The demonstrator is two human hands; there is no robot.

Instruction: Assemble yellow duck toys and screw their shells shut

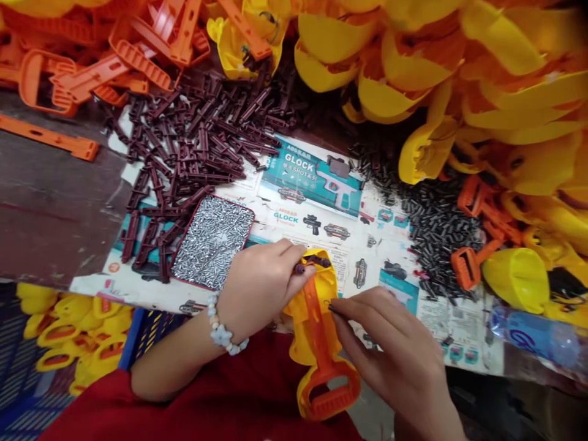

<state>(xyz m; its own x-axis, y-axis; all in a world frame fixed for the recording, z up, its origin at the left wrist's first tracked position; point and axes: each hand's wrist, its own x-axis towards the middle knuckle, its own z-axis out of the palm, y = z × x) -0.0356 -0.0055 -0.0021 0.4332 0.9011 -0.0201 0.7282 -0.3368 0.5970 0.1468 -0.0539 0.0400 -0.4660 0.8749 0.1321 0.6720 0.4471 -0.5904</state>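
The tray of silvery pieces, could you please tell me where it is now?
In the head view, the tray is left of centre, between the maroon pieces and the left hand.

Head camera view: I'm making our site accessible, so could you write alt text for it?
The left hand holds a yellow plastic piece with an orange handle while the right hand seems to pinch something small and dark beside it. Around them lie a red-rimmed tray of small metal pieces, piled maroon strips and yellow shells.
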